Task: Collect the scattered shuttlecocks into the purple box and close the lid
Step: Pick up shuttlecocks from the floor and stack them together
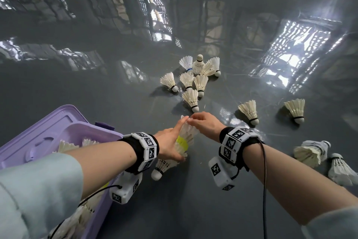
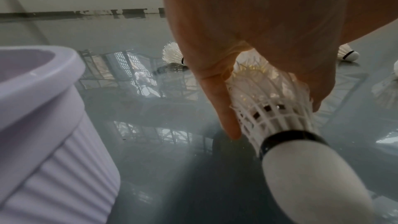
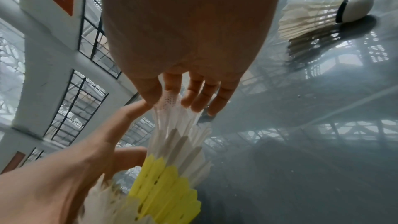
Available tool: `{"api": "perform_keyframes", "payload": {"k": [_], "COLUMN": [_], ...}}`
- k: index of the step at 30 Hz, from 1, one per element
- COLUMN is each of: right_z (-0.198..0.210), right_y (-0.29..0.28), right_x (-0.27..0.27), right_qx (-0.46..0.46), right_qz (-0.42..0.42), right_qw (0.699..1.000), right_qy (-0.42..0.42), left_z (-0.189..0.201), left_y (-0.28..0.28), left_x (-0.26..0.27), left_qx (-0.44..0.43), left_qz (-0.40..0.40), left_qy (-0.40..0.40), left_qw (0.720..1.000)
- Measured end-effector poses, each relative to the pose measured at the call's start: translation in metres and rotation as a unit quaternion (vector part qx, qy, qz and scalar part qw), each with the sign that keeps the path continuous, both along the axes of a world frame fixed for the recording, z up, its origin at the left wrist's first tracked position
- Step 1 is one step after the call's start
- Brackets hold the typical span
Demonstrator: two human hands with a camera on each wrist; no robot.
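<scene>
**Desk:** What do the two hands have?

**Photographer:** A nested stack of shuttlecocks (image 1: 185, 138), white with one yellow one in it, held lengthwise between them above the grey floor (image 1: 135, 87). The left hand (image 1: 170, 142) wraps the lower part, thumb on one side and fingers on the other, index finger stretched along the feathers. Its grip is curled round the stack; the left wrist view shows a white cork tip sticking out below the fingers. The right hand (image 1: 205, 122) pinches the feather tips at the top end, thumb against fingertips, the other fingers loosely bent beside them.

**Desk:** And the purple box?

**Photographer:** The purple box (image 1: 100, 132) sits at 8 o'clock from the hands, just beside the left forearm, open, its lid (image 1: 44, 122) tipped back on the far side. Several shuttlecocks already lie inside.

**Desk:** What else is lying around?

**Photographer:** A cluster of loose shuttlecocks (image 1: 193, 78) at 12 o'clock, the nearest cork close to the right fingertips. Two more (image 1: 249, 111) at 2 o'clock, well apart from each other. A small pile (image 1: 313, 153) at 4 o'clock by the right forearm. One single shuttlecock (image 1: 161, 168) lies on the floor under the left wrist, at 7 o'clock from the stack.
</scene>
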State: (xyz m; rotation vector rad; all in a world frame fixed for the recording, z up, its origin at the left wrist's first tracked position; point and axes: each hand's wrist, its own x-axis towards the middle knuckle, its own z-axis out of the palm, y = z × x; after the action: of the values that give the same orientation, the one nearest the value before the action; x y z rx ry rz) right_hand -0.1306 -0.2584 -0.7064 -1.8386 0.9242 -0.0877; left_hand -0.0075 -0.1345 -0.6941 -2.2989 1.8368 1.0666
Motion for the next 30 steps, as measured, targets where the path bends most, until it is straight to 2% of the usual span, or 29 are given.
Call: {"api": "perform_keyframes", "payload": {"k": [2,3,6,9,14,19,23,25,28,30], "right_z": [-0.002,-0.002,0.000,-0.005,-0.023,-0.029,-0.027,-0.028,-0.032,-0.035], "right_y": [-0.005,-0.010,-0.032,-0.041,-0.047,-0.061,-0.063,-0.063,-0.058,-0.050], "right_x": [-0.002,-0.005,-0.027,-0.052,-0.083,-0.100,-0.096,-0.089,-0.076,-0.070], "right_qx": [-0.040,-0.084,-0.193,-0.192,-0.109,-0.126,-0.130,-0.156,-0.151,-0.125], "right_qz": [-0.114,-0.187,-0.342,-0.411,-0.344,-0.339,-0.369,-0.349,-0.205,-0.061], "right_qw": [0.992,0.978,0.919,0.885,0.906,0.910,0.905,0.913,0.963,0.982], "right_qy": [-0.038,-0.044,0.029,0.107,0.221,0.200,0.168,0.139,0.091,0.128], "left_z": [0.000,0.001,0.006,0.009,0.008,0.002,-0.003,-0.006,-0.010,-0.011], "left_y": [-0.001,-0.001,-0.004,-0.006,-0.013,-0.021,-0.025,-0.026,-0.023,-0.021], "left_x": [0.002,0.002,0.002,0.000,-0.004,-0.011,-0.015,-0.015,-0.012,-0.011], "left_qx": [-0.003,-0.005,-0.009,-0.018,-0.027,-0.029,-0.029,-0.025,-0.014,-0.007], "left_qz": [0.015,0.020,0.028,0.039,0.053,0.066,0.094,0.104,0.108,0.107], "left_qy": [-0.001,-0.001,0.002,0.013,0.032,0.060,0.076,0.074,0.077,0.076], "left_qw": [1.000,1.000,1.000,0.999,0.998,0.996,0.992,0.991,0.991,0.991]}}
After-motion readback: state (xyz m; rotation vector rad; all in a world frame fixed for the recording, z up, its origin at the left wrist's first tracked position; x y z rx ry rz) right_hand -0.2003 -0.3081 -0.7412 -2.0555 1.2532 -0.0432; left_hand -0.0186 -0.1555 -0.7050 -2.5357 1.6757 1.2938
